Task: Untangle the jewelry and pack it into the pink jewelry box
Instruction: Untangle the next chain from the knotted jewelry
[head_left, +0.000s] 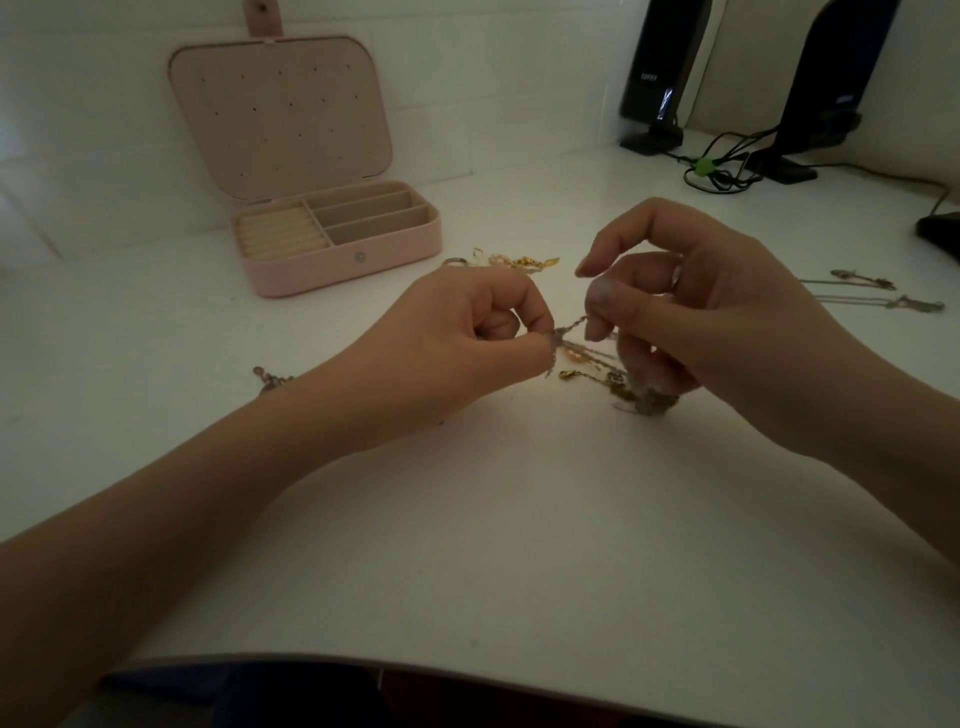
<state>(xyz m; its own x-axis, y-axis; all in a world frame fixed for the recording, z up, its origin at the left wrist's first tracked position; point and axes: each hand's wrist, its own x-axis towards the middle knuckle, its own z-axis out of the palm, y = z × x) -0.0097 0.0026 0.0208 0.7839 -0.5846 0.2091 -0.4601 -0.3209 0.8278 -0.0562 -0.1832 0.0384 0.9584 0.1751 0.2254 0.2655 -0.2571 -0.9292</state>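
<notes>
Risk: the tangled chains (597, 358) are fine and knotted; a hard pull apart would likely tighten the knot or snap a link.
Risk, second: loose ends could catch the pieces lying beneath at 5 o'clock.
Left hand (467, 327): at centre, palm down, fingers curled, thumb and forefinger pinching one strand.
Right hand (685, 317): at 3 o'clock of the left, fingers bent, pinching the same tangle; forefinger raised and hooked.
Tangle: stretched between both hands, just above the white table (519, 519).
Pink jewelry box (337, 244): at 10 o'clock, lid open, compartments holding nothing.
Other jewelry: gold pieces (519, 261) at 12 o'clock; silver chains (872, 293) at 3 o'clock.
</notes>
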